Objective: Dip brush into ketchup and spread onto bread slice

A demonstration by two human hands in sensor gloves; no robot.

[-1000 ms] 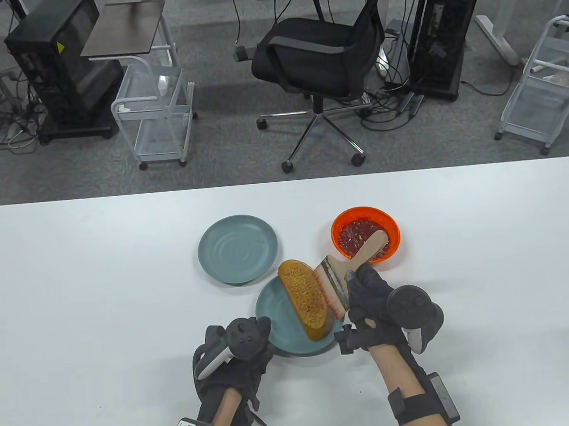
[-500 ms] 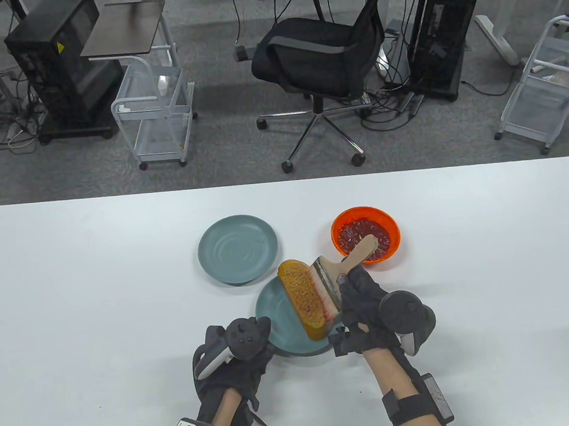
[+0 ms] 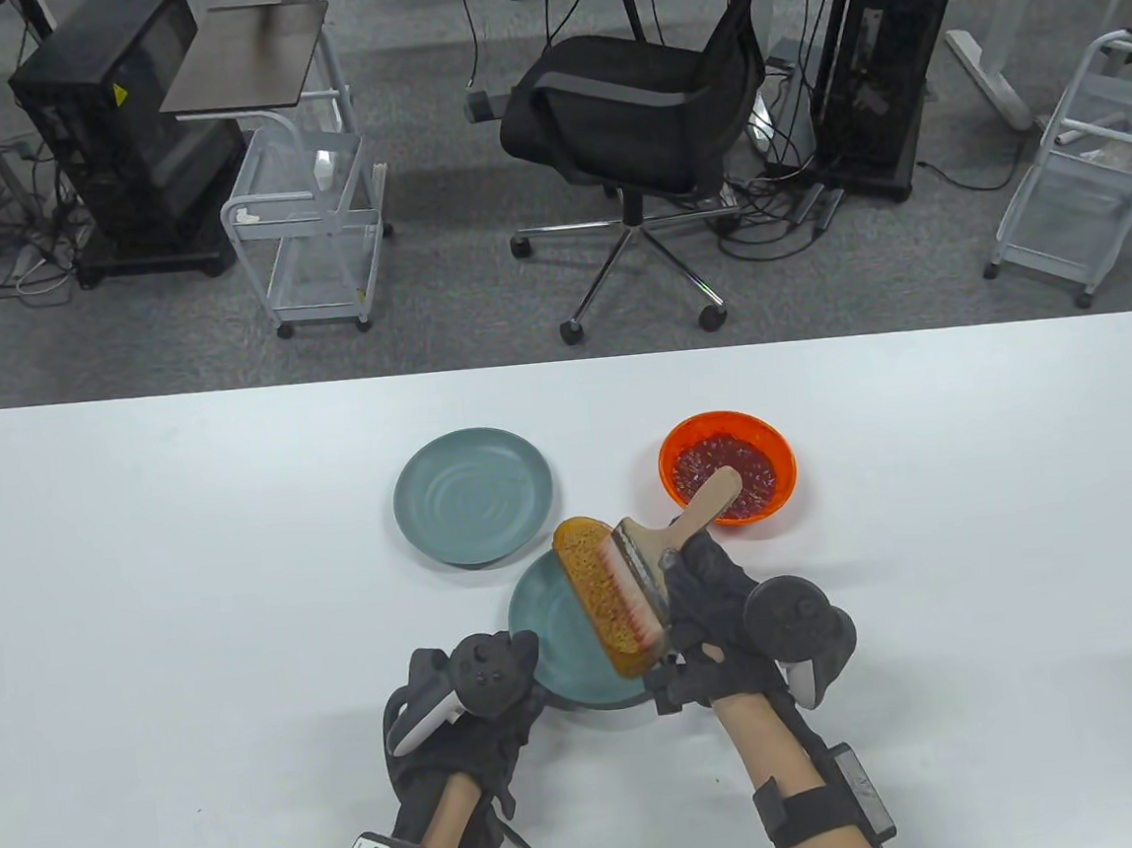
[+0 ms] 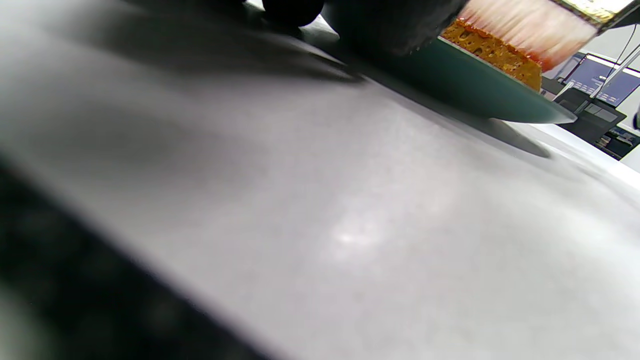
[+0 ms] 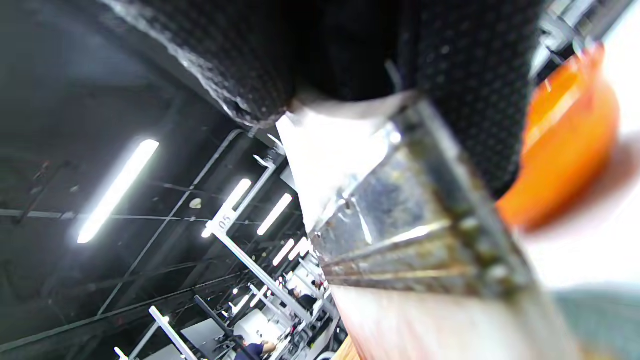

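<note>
A brown bread slice (image 3: 595,580) lies on a teal plate (image 3: 550,633) near the table's front centre. My right hand (image 3: 707,619) grips a wide wooden-handled brush (image 3: 657,560); its reddened bristles lie along the slice's right side. The brush's metal band (image 5: 415,240) fills the right wrist view. The orange ketchup bowl (image 3: 727,466) stands behind and to the right, also in the right wrist view (image 5: 565,145). My left hand (image 3: 472,704) rests at the plate's left front rim; the left wrist view shows the plate (image 4: 470,85), bread (image 4: 495,52) and bristles (image 4: 525,25).
A second, bare teal plate (image 3: 472,495) stands behind and left of the bread plate. An office chair (image 3: 637,101) and carts stand on the floor beyond the table's far edge.
My right hand has drawn the brush leftward across the bread, from the slice's right edge onto its surface. The left hand has not moved.
</note>
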